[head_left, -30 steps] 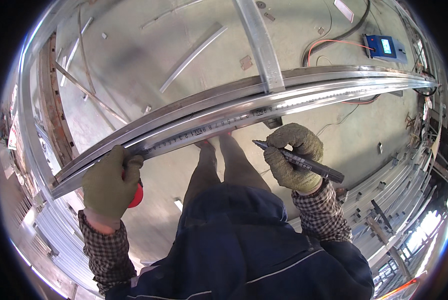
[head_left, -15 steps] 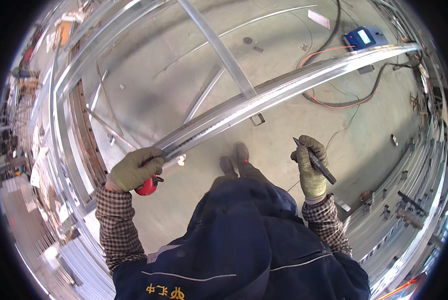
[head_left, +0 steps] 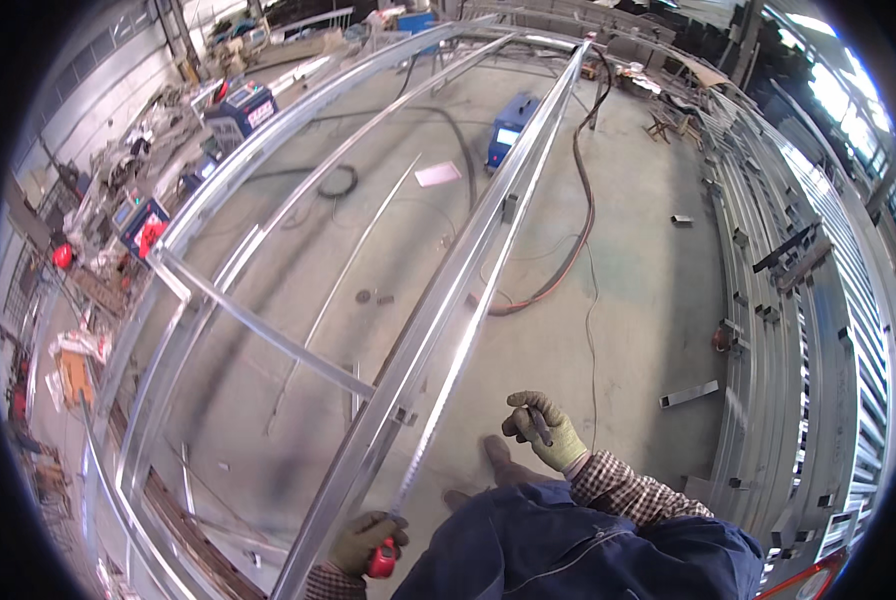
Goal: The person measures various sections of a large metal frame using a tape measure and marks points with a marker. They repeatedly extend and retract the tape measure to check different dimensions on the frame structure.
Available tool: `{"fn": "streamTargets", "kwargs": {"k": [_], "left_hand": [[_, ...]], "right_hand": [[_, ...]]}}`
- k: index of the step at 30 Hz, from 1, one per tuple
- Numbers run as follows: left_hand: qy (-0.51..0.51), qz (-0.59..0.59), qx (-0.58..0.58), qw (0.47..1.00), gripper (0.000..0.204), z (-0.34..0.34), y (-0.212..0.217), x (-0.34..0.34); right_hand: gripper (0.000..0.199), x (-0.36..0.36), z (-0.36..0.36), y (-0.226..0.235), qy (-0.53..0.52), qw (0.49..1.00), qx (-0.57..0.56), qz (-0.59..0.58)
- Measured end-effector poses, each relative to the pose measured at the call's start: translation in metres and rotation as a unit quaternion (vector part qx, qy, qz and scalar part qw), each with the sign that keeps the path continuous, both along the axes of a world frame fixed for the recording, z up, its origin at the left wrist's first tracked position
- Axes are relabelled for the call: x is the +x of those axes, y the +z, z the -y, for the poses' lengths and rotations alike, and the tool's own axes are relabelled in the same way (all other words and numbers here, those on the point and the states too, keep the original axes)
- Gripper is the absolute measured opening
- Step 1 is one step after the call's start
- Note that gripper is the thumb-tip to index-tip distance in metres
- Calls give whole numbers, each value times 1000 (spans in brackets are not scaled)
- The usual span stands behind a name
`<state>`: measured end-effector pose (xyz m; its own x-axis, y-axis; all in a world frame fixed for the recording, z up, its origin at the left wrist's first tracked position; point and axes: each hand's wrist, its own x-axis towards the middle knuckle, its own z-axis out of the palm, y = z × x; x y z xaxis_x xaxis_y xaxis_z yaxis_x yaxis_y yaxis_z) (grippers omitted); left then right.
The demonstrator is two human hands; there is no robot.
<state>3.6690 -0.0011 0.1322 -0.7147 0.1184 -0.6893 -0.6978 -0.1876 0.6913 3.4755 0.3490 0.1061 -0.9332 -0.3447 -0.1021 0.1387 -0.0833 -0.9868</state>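
Left hand (head_left: 363,540) closed on red tape case (head_left: 383,562), tape (head_left: 438,420) running up along rail (head_left: 448,290). Right hand (head_left: 546,432) grips marker (head_left: 540,424), off rail's right. Case half hidden by glove.

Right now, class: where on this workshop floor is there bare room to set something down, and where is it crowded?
Bare concrete lies between the long metal beam and the stacked frames at right, apart from a dark cable. The far left wall side, around the blue machines, is cluttered.

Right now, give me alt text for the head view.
A gloved left hand holds a red tape measure against a long curved metal rail. The gloved right hand holds a dark marker above the concrete floor.
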Motion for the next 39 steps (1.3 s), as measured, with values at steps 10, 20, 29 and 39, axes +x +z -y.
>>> {"fn": "streamTargets", "kwargs": {"k": [10,20,29,39], "left_hand": [[31,-11,4,999,36,-95,-9,-58],[48,11,79,996,27,-213,-21,-219],[11,-5,140,990,35,-262,-18,-369],[-30,-26,212,976,27,-318,-38,-599]], "right_hand": [[38,-65,-56,-19,-27,996,15,78],[42,-174,-188,-24,-73,990,46,114],[45,-220,-258,-31,-162,973,45,160],[44,-351,-324,-6,-264,947,65,174]]}}
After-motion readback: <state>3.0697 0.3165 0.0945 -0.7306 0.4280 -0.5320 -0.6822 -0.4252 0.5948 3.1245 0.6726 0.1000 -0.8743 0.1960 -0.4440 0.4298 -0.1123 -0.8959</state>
